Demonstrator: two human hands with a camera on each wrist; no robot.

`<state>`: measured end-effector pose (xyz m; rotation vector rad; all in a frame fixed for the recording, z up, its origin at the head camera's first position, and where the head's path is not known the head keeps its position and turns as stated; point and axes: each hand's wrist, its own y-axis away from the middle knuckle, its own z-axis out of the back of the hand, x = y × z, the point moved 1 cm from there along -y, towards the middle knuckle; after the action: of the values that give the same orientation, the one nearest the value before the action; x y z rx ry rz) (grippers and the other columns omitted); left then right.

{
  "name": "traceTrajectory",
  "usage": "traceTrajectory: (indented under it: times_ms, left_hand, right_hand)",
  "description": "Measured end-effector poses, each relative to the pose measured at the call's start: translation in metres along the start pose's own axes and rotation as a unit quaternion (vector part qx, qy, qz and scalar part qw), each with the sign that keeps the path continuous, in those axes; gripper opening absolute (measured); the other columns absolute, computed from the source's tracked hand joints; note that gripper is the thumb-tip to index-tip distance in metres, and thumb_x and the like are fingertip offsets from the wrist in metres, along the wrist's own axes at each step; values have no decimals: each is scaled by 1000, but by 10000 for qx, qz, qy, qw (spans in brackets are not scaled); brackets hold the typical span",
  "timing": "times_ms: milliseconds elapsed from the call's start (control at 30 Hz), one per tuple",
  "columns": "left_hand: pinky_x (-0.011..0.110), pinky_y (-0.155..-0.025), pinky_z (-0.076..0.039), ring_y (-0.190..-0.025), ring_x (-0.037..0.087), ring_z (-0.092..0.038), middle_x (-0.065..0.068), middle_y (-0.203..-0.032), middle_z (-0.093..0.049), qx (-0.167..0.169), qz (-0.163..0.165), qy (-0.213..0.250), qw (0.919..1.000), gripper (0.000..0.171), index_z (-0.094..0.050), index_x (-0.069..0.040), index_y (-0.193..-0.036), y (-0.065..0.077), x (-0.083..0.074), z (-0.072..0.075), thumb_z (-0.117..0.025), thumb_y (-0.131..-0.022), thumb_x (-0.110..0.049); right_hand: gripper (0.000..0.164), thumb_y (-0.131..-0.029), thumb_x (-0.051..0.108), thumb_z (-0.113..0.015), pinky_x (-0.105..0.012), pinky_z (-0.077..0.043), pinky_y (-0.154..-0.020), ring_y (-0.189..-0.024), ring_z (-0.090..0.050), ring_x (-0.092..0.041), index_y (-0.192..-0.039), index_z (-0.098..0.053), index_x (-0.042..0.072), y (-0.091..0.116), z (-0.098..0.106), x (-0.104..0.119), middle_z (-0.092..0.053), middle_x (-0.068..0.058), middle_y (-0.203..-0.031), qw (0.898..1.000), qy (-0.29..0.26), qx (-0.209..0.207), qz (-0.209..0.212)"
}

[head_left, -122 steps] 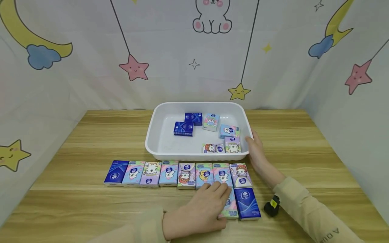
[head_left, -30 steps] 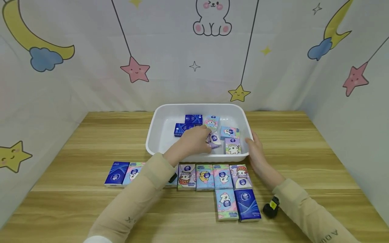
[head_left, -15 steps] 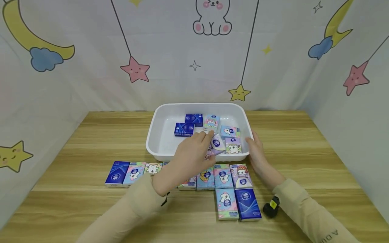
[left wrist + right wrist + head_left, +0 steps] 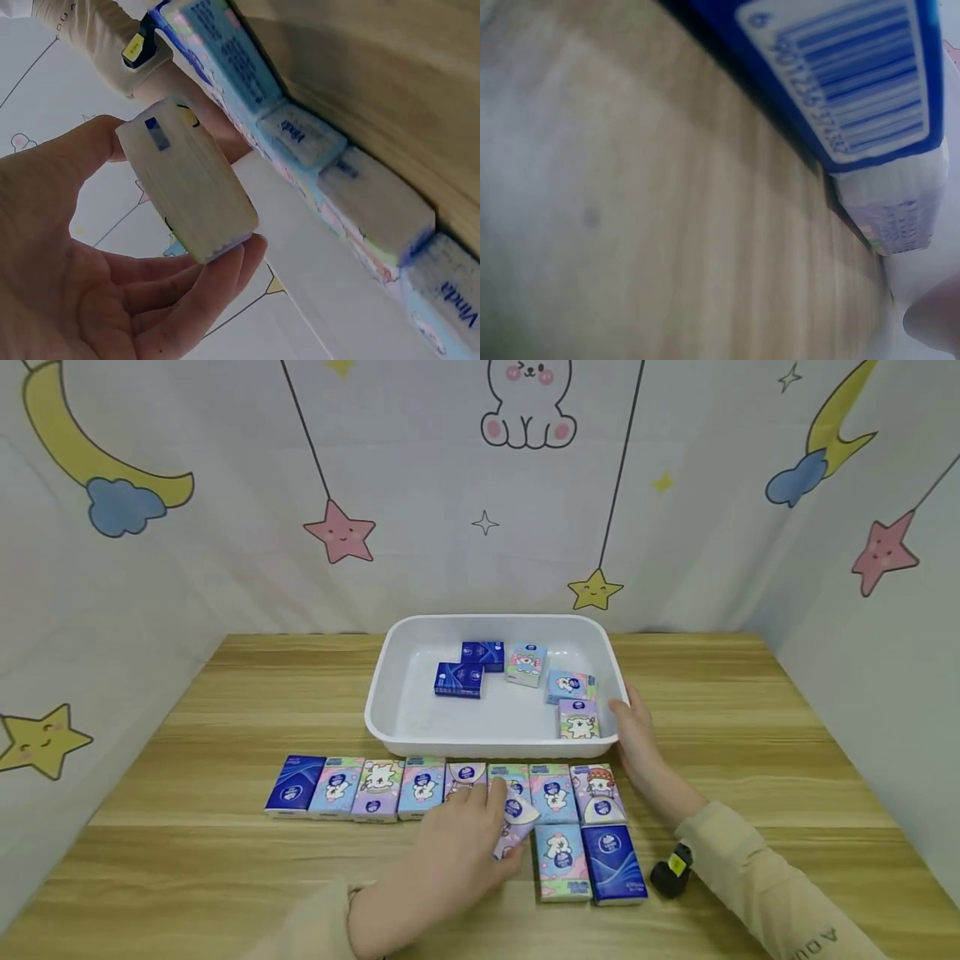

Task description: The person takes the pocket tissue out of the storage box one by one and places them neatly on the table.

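Observation:
My left hand [image 4: 453, 847] holds a purple-and-white tissue pack [image 4: 517, 818] between thumb and fingers, above the front row. In the left wrist view the held pack's pale end faces the camera. My right hand [image 4: 639, 739] grips the right side of a white plastic basin [image 4: 378, 693], thumb at the rim. Below the basin runs a row of tissue packs, from a dark blue pack [image 4: 296, 785] to a balloon-print pack [image 4: 598, 793]. Under its right end lie a light blue pack [image 4: 562, 864] and another dark blue pack [image 4: 615, 864].
Inside the basin lie two dark blue packs [image 4: 459, 680] at the left and several cartoon packs [image 4: 527, 665] at the right. A black wrist device [image 4: 671, 872] with a yellow label is on my right wrist. Patterned cloth walls [image 4: 420, 485] enclose the wooden table [image 4: 210, 760].
My left hand has gone from the light blue pack into the basin, picked up a purple-and-white tissue pack and brought it back over the row. The right hand stays on the basin.

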<state>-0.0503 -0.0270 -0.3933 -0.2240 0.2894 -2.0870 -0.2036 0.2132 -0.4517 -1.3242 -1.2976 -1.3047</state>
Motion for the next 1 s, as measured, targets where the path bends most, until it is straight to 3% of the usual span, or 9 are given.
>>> traceTrajectory:
  times_ms: [133, 367, 667, 1000]
  left_hand:
    - [20, -40, -37, -59, 15, -57, 3, -71, -62, -91, 13, -116, 9999, 57, -57, -5, -109, 10, -8, -8, -72, -75, -48]
    - [19, -37, -20, -46, 7, -34, -3, -54, -41, 18, 164, -6, 9999, 48, -47, -11, -92, 17, -19, -24, -73, -74, -47]
    - [19, -38, -19, -44, 7, -33, -4, -52, -40, 155, 553, -153, 9982, 45, -48, -11, -82, 17, -33, -32, -71, -76, -49]
    - [20, -38, -26, -48, 10, -43, 2, -59, -50, 539, 746, -23, 9958, 44, -54, -9, -77, 11, -31, -39, -67, -80, -51]
  right_hand:
    - [57, -100, 8, -30, -42, -21, -122, -146, -23, -28, -155, -14, 11, 1, 1, -2, -20, -12, -160, 10000, 56, 10, 56]
    - [56, -100, 8, -30, -41, -20, -122, -146, -23, -28, -154, -16, 11, 1, 1, -1, -20, -12, -160, 10000, 58, -15, 52]
    - [56, -100, 8, -30, -42, -19, -122, -147, -21, -28, -154, -16, 11, 2, 0, 0, -19, -11, -161, 10000, 32, -9, 41]
    - [57, -100, 7, -29, -41, -20, -122, -146, -23, -29, -154, -14, 10, 1, 0, 0, -20, -12, -160, 9999, 44, 50, 102]
